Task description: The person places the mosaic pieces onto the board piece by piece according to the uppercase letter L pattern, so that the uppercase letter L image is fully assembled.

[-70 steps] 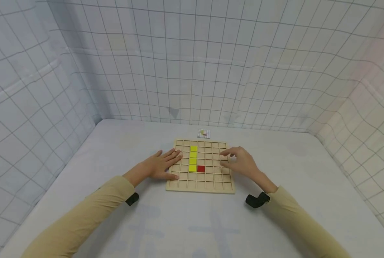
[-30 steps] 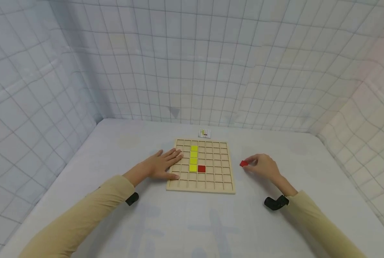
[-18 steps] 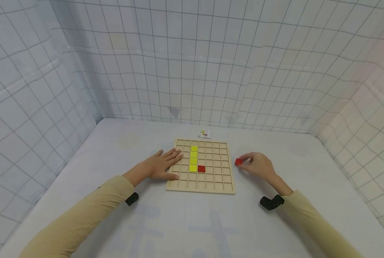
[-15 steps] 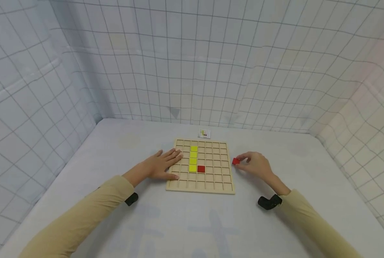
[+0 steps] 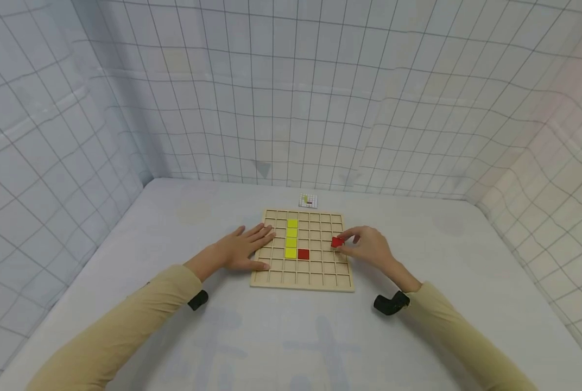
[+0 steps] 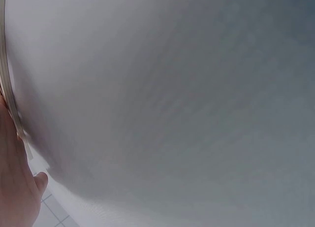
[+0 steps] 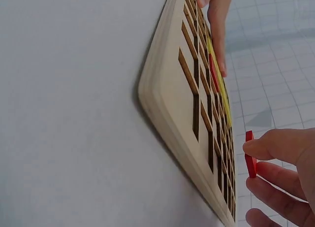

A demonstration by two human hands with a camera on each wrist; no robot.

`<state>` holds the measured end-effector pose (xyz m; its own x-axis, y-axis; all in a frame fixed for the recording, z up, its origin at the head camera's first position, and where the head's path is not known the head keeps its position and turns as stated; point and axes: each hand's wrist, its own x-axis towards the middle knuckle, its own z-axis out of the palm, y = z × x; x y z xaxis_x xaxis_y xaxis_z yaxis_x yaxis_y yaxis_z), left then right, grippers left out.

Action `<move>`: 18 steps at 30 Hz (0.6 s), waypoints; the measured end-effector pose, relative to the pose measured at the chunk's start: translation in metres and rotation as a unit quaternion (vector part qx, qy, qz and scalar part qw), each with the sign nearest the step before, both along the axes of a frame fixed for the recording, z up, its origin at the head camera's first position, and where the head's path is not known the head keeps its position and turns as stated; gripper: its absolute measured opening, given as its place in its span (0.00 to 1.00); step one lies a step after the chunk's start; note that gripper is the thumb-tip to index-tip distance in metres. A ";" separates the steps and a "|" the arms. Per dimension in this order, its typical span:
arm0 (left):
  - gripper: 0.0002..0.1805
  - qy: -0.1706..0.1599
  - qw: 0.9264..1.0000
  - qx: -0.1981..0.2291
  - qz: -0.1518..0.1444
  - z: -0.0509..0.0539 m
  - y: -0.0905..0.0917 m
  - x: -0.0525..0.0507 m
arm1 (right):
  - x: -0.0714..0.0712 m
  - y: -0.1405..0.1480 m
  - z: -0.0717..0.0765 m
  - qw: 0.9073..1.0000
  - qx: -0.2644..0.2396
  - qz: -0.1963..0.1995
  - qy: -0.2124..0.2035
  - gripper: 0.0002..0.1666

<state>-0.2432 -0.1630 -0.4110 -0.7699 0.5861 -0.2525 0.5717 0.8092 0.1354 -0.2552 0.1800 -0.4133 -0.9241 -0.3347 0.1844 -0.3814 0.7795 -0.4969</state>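
Observation:
A wooden grid board [image 5: 301,279] with square cells lies in the middle of the table. Several yellow tiles [image 5: 291,243] fill a column in it, and one red tile [image 5: 303,254] sits right of the lowest yellow one. My left hand [image 5: 239,251] rests flat on the board's left edge, fingers spread. Over the right part of the board, my right hand [image 5: 369,248] pinches a second red tile [image 5: 337,242] between thumb and fingers. In the right wrist view this held red tile [image 7: 250,154] is apart from the board, above its surface.
Just behind the board lies a small printed card [image 5: 308,201] with a grid and coloured squares. White table cloth [image 5: 281,336] surrounds the board. Grid-patterned curtains [image 5: 291,98] stand at the back and both sides.
My right hand first went from the board to the table at its right, then came back leftward over the board with a red tile pinched. The left hand stays in place.

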 end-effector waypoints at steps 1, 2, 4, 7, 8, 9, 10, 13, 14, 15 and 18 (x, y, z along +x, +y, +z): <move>0.49 0.000 1.000 -0.001 0.000 0.000 0.000 0.000 | 0.000 -0.003 0.000 1.000 -0.003 0.005 -0.005 0.17; 0.49 -0.001 1.000 -0.001 0.000 0.000 0.000 0.000 | 0.000 -0.006 0.000 1.000 -0.006 0.010 -0.012 0.16; 0.49 -0.002 1.000 -0.001 0.000 0.001 0.000 0.000 | 0.001 -0.012 0.000 0.999 -0.011 0.020 -0.023 0.16; 0.49 -0.002 1.000 0.002 0.001 0.000 0.000 0.000 | 0.003 -0.021 0.001 0.999 -0.013 0.033 -0.040 0.16; 0.49 -0.002 1.000 0.003 0.001 0.000 0.000 0.000 | 0.003 -0.023 0.001 0.998 -0.013 0.038 -0.044 0.17; 0.49 -0.002 1.000 0.003 0.002 0.000 0.000 0.000 | 0.004 -0.025 0.001 0.998 -0.013 0.043 -0.049 0.17; 0.49 -0.002 1.000 0.004 0.002 0.000 0.001 -0.001 | 0.004 -0.027 0.000 0.998 -0.013 0.047 -0.051 0.17; 0.49 -0.002 1.000 0.005 0.002 -0.002 0.000 -0.002 | 0.005 -0.030 -0.001 0.997 -0.009 0.065 -0.047 0.16; 0.49 -0.002 1.000 0.004 0.002 -0.002 0.000 -0.002 | 0.005 -0.031 -0.002 0.996 -0.010 0.070 -0.047 0.15; 0.49 -0.002 1.000 0.004 0.002 -0.002 0.000 -0.002 | 0.005 -0.031 -0.003 0.996 -0.010 0.074 -0.045 0.15; 0.49 -0.003 1.000 0.003 0.002 -0.002 0.000 -0.002 | 0.004 -0.033 -0.005 0.996 -0.007 0.084 -0.040 0.13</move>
